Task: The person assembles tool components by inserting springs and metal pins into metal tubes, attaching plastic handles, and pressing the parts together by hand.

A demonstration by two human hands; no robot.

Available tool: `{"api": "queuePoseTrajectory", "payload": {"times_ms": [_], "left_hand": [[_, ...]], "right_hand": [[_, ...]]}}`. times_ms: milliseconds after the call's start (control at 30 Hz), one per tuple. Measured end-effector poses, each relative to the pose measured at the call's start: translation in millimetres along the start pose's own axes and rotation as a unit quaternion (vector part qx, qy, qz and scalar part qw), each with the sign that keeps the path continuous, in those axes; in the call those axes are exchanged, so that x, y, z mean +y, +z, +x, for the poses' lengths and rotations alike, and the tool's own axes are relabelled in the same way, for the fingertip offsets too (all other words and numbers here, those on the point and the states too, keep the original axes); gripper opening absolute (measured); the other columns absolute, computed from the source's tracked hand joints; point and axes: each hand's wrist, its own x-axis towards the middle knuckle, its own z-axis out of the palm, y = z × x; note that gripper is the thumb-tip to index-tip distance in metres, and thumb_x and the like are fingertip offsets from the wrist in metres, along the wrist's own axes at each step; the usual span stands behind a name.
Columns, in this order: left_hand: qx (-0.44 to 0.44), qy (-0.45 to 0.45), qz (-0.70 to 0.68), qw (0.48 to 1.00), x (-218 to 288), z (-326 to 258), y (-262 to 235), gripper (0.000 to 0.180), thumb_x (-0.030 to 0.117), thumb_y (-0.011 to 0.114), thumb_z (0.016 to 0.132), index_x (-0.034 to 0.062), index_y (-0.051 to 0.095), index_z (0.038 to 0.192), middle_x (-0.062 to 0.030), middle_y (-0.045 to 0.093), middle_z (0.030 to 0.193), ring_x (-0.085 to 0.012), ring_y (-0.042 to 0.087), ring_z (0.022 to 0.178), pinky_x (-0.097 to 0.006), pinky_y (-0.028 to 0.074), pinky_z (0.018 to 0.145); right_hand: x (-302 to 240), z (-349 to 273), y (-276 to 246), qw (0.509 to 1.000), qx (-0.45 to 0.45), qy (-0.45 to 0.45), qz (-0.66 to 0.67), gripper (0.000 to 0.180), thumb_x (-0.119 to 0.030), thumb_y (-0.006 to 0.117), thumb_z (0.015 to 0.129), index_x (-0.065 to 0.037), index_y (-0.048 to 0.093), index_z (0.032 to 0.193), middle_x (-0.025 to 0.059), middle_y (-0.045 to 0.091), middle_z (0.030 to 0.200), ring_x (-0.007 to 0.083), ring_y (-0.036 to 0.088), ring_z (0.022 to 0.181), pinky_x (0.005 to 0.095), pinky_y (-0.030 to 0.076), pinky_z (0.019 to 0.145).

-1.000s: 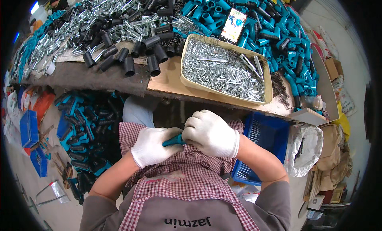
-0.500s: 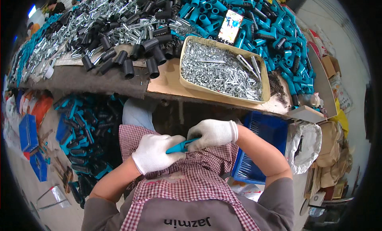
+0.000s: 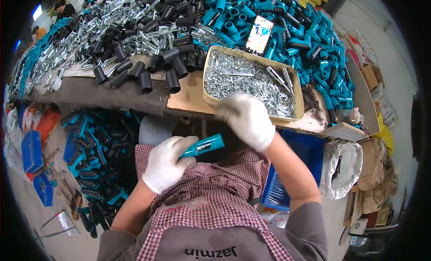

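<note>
My left hand (image 3: 165, 166), in a white glove, grips a teal plastic handle (image 3: 204, 146) in front of my chest, its free end pointing right. My right hand (image 3: 248, 118), also gloved and blurred by motion, is raised over the near rim of a tan tray (image 3: 207, 98) that is full of small silver metal parts (image 3: 242, 83). I cannot tell whether that hand's fingers hold anything. The two hands are apart.
The worktable (image 3: 112, 99) carries black sleeves (image 3: 148, 70), silver metal pieces (image 3: 94, 32) and a heap of teal handles (image 3: 310, 41). A phone (image 3: 259, 28) leans on the teal heap. A blue crate (image 3: 292, 171) and a white bag (image 3: 343, 169) stand right; more handles (image 3: 94, 162) lie on the floor left.
My right hand has let go of the teal handle and moved up and right to the tray. My left hand keeps the handle, now with its end exposed.
</note>
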Motion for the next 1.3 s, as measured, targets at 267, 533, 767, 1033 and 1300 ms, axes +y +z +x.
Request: {"api": "queuePoseTrajectory", "payload": {"times_ms": [267, 533, 767, 1033, 1300], "left_hand": [[0.020, -0.030, -0.031, 0.999, 2, -13, -2, 0.049, 0.015, 0.082, 0.074, 0.0084, 0.069, 0.120, -0.0137, 0.070, 0.102, -0.0353, 0.069, 0.092, -0.041, 0.056, 0.079], [0.024, -0.039, -0.055, 0.997, 0, -14, -4, 0.045, 0.016, 0.083, 0.073, 0.0079, 0.071, 0.116, -0.0136, 0.071, 0.100, -0.0350, 0.070, 0.089, -0.041, 0.056, 0.077], [0.024, 0.030, 0.022, 0.999, 3, -7, -14, 0.054, 0.020, 0.083, 0.073, 0.0095, 0.068, 0.124, -0.0127, 0.072, 0.097, -0.0329, 0.070, 0.087, -0.041, 0.056, 0.075], [-0.045, 0.029, 0.068, 0.996, 19, -5, -16, 0.082, 0.018, 0.084, 0.066, 0.0019, 0.054, 0.141, -0.0185, 0.070, 0.096, -0.0372, 0.067, 0.083, -0.045, 0.054, 0.073], [-0.047, -0.005, 0.083, 0.995, 16, -9, -11, 0.081, 0.020, 0.082, 0.070, 0.0058, 0.051, 0.143, -0.0153, 0.070, 0.092, -0.0350, 0.068, 0.084, -0.045, 0.054, 0.073]], "right_hand": [[51, 65, 10, 0.983, -0.037, 0.065, -0.170, 0.021, -0.024, 0.068, 0.086, -0.005, 0.074, 0.093, 0.0196, 0.071, 0.094, 0.0390, 0.068, 0.093, 0.0494, 0.052, 0.086], [42, 51, -9, 0.993, 0.082, 0.081, 0.042, 0.018, -0.018, 0.070, 0.084, -0.002, 0.073, 0.092, 0.0165, 0.073, 0.087, 0.0294, 0.071, 0.084, 0.0394, 0.055, 0.079], [-6, 8, -5, 0.970, -0.066, 0.070, 0.224, 0.022, -0.015, 0.077, 0.078, -0.001, 0.075, 0.095, 0.0103, 0.073, 0.080, 0.0159, 0.068, 0.071, 0.0312, 0.055, 0.071], [-34, -22, 28, 0.970, -0.179, 0.026, 0.162, 0.027, -0.028, 0.077, 0.082, -0.003, 0.073, 0.088, 0.0173, 0.071, 0.085, 0.0350, 0.070, 0.080, 0.0422, 0.055, 0.075], [-34, -53, 41, 0.983, -0.056, -0.173, 0.014, 0.034, -0.024, 0.078, 0.077, -0.006, 0.068, 0.105, 0.0119, 0.066, 0.093, 0.0316, 0.065, 0.089, 0.0425, 0.053, 0.081]]}}
